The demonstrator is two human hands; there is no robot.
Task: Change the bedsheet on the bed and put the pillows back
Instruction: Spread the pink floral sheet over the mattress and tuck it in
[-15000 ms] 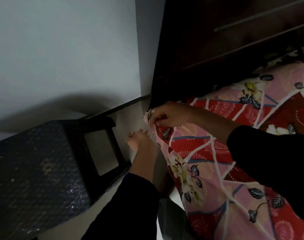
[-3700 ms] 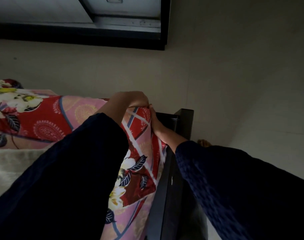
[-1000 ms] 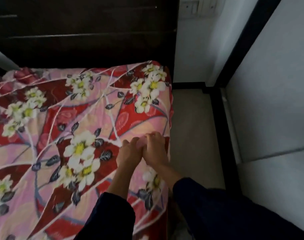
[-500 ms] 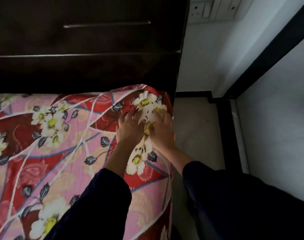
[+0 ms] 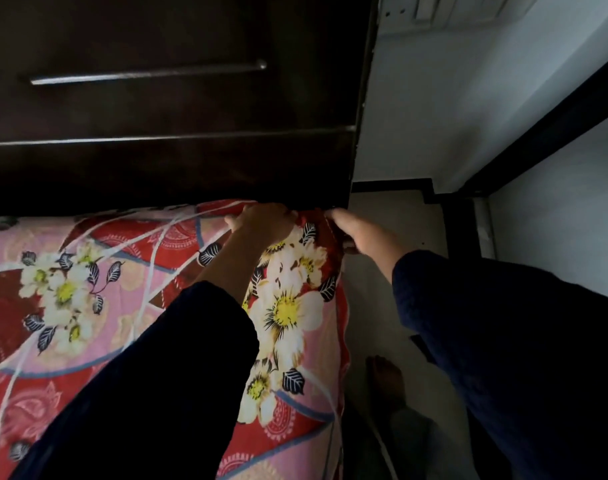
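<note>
We take the tall dark brown wooden headboard (image 5: 157, 109) as our landmark. The white-flowered red and pink bedsheet (image 5: 88, 306) is spread right up to its base. It covers the mattress wholly, so the mattress itself is hidden.

We are at the bed corner below the headboard's right end. Our left hand (image 5: 262, 225) lies on top of that corner. Its fingers are bent over the bedsheet's edge and clenched on the cloth where it meets the headboard. Our right hand (image 5: 356, 232) is round the side of the same corner, just below the headboard's right edge, with its thumb on the cloth. Its fingers run into shadow, so we cannot tell whether it grasps or only presses.

We judge the step to be tucking this head corner. The next move calls for pushing the slack down against the headboard and drawing the side fold tight. After that the pillows must be fetched and set against the headboard.

Counting, largest first:
- one headboard
- one bedsheet
- two dark blue sleeves (image 5: 157, 393)
- two hands
- one bare foot (image 5: 387, 379) on the pale floor (image 5: 368, 317), right of the headboard
- one white switch plate (image 5: 434, 8) on the wall (image 5: 434, 98) beside the headboard's top
- no pillows in view
</note>
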